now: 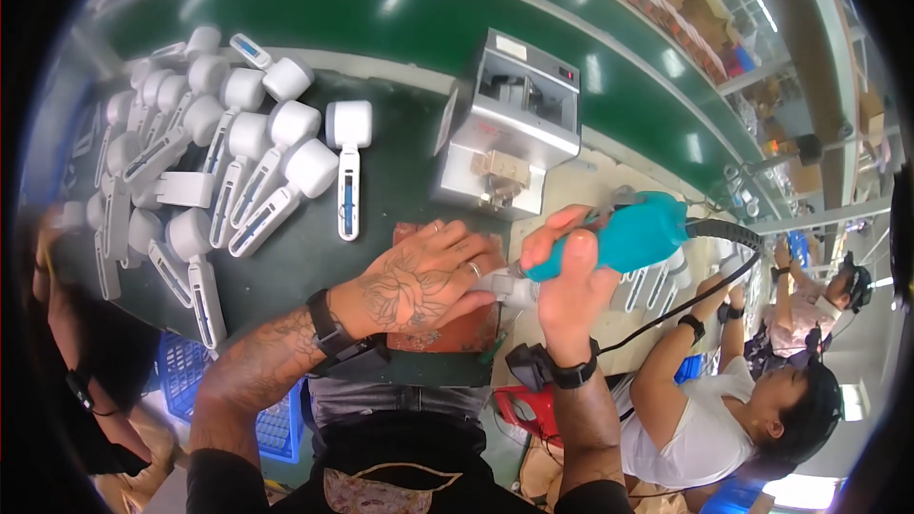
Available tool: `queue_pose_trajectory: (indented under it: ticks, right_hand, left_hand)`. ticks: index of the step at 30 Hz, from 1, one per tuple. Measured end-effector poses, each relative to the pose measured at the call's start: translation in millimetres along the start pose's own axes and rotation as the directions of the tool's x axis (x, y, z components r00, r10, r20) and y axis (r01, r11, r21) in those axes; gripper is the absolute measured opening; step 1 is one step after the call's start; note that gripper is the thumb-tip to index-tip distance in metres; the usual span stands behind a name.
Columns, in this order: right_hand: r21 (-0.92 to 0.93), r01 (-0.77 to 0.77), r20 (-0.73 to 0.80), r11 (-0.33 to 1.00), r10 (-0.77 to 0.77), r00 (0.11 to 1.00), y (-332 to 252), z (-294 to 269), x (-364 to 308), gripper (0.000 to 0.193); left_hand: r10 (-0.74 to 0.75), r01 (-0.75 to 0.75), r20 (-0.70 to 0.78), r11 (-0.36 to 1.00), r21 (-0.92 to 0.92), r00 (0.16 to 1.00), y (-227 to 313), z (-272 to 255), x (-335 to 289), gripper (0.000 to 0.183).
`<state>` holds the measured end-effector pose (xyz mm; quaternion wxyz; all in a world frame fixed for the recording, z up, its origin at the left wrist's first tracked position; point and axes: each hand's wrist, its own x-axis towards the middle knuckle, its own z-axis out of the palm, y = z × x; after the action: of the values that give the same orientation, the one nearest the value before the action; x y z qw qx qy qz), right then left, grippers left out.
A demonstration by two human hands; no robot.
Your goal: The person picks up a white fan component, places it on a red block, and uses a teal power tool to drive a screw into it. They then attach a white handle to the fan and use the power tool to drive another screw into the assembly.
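My right hand (576,290) is wrapped round a teal electric screwdriver (628,236), which lies nearly level with its nose pointing left. Over a worn red-brown pad (457,335), my left hand (424,276) has its thumb and fingers closed on a small white plastic part (505,287). That part sits at the screwdriver's nose; the contact between them is partly hidden by my fingers. To the left stands a white long-handled device (349,171) with a round head and a slot showing blue inside.
Many similar white devices (252,176) crowd the bench's left side. A grey screw feeder (514,124) stands beyond my hands. The screwdriver's black cable (700,300) runs down on the right. Co-workers sit on both sides, one in a white shirt (695,419). A blue crate (186,371) is below left.
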<state>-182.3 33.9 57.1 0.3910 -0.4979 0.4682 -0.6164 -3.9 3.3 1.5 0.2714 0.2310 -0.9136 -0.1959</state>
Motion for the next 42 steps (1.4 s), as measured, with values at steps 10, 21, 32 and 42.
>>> queue_pose_trajectory:
  ticks: [10,21,32,42]
  right_hand:
    - [-0.011,0.318,0.019,0.948,-0.318,0.948,6,34,60,0.041]
    - [-0.032,0.111,0.014,0.993,-0.11,0.994,1,28,40,0.039]
    - [-0.027,0.072,-0.036,0.997,-0.073,0.997,-17,-3,-27,0.076]
    - [0.011,0.084,-0.006,0.996,-0.084,0.996,0,-3,-29,0.06]
  left_hand:
    - [0.012,-0.012,-0.005,1.0,0.016,1.0,-3,-1,-6,0.037]
    - [-0.012,0.011,-0.027,0.999,-0.031,1.0,-6,0,-5,0.036]
    - [-0.001,-0.002,-0.058,0.999,-0.05,0.998,-5,-1,-1,0.035]
    - [-0.008,0.009,0.032,0.999,-0.036,0.999,-3,-2,-2,0.035]
